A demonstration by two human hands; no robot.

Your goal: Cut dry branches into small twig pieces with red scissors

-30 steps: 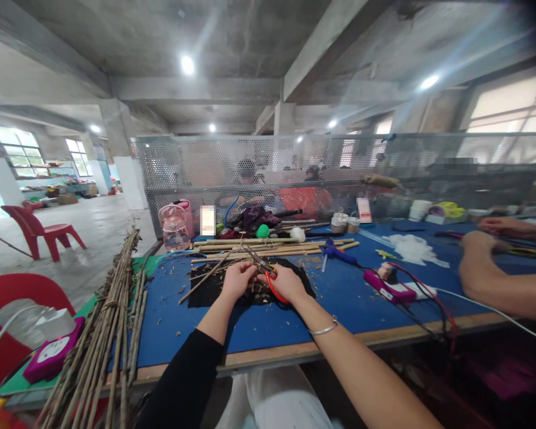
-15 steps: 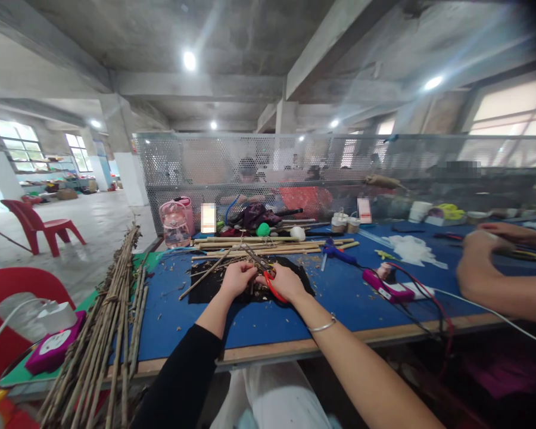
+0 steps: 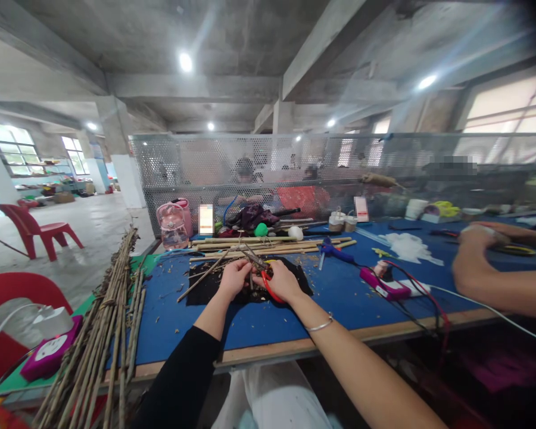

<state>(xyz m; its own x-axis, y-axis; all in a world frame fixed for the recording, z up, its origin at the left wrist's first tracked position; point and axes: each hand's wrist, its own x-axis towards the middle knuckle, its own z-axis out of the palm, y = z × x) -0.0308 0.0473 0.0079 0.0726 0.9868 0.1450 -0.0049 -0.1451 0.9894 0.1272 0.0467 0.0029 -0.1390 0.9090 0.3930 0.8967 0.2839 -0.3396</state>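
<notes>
My left hand [image 3: 233,279] is closed on a thin brown twig [image 3: 214,269] that slants out to the left over a black cloth [image 3: 205,290]. My right hand [image 3: 281,280] grips red-handled scissors [image 3: 268,285] whose blades point at the twig between my two hands. Both hands hover over the cloth on the blue table [image 3: 259,325], amid scattered twig scraps. A silver bangle [image 3: 320,325] circles my right wrist.
A bundle of long sticks [image 3: 105,333] lies along the table's left edge. Bamboo rods [image 3: 268,244] lie behind the cloth, with a pink water jug [image 3: 174,226]. A pink glue gun [image 3: 382,286] and cables sit to the right, near a co-worker's arm [image 3: 495,280]. A mesh screen [image 3: 339,167] backs the table.
My hands stay together on the twig and scissors, shifting only slightly. The co-worker's arm at the right has moved a little.
</notes>
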